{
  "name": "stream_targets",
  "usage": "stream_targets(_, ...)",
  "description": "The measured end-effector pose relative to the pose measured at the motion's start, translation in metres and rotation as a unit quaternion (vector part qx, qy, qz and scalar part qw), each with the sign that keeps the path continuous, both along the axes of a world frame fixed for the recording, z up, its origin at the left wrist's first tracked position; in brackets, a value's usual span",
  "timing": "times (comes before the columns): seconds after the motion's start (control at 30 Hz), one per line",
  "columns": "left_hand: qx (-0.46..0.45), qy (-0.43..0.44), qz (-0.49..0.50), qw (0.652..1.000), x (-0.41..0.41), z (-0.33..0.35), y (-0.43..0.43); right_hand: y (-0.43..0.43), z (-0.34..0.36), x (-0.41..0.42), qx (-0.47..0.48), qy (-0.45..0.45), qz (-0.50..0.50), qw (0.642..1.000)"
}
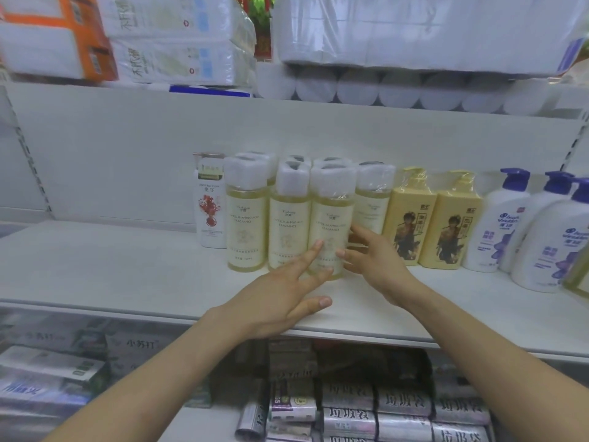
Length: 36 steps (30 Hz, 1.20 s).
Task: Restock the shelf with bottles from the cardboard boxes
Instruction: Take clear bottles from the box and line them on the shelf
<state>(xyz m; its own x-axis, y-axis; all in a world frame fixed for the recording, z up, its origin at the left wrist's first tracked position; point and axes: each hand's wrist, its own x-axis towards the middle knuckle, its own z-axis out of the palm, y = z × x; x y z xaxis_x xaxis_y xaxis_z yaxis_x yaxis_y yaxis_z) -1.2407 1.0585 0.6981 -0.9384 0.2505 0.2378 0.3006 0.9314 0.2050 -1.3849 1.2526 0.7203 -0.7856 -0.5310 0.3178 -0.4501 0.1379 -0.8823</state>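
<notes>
Tissue packs (pixel 172 39) are stacked top left. Beside them, a wrapped bundle of paper rolls (pixel 414 30) sits over a row of rolls (pixel 398 87). Below lie grey bag rolls (pixel 404 406) and blurred cartons (pixel 47 366).

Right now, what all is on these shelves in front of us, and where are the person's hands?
pale yellow bottles: three in the front row, more behind, white-wrapped caps, middle shelf
white bottle with red flower: one, left of them
yellow pump bottles: two, right of them
white bottles with blue pumps: three, far right
toilet rolls: a row, white, shelf above
tissue packs: stacked, white, top left
silver packs: several, shelf below
shelf: one, white, middle level
left hand: straight fingers touch the front right pale bottle
right hand: fingers against that bottle's right side
</notes>
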Motion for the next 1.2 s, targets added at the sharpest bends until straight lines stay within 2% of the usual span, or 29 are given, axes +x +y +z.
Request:
stream_targets(0.23, 0.021, -0.008, 0.001, 1.000, 0.002, 0.000, 0.000, 0.001, -0.001, 0.009, 0.012, 0.005, -0.006, 1.000)
stream_targets(0.37, 0.020, 0.001, 0.012, 1.000, 0.009, 0.001, 0.003, 0.006, 0.001, 0.016, 0.082, 0.057, -0.061, 0.993)
stream_targets(0.53, 0.006, 0.022, 0.074, 0.997, 0.017, 0.007, 0.013, 0.025, 0.010, 0.022, 0.217, 0.165, -0.106, 0.956)
stream_targets(0.87, -0.015, 0.105, 0.190, 0.976, 0.019, 0.036, 0.063, 0.073, 0.022, 0.051, 0.346, 0.274, -0.114, 0.890)
stream_targets(1.03, -0.034, 0.130, 0.228, 0.964, 0.024, 0.044, 0.090, 0.106, 0.022, 0.069, 0.356, 0.308, -0.130, 0.873)
stream_targets(1.2, -0.006, 0.128, 0.210, 0.969, 0.034, 0.038, 0.131, 0.159, 0.013, 0.095, 0.354, 0.272, -0.158, 0.881)
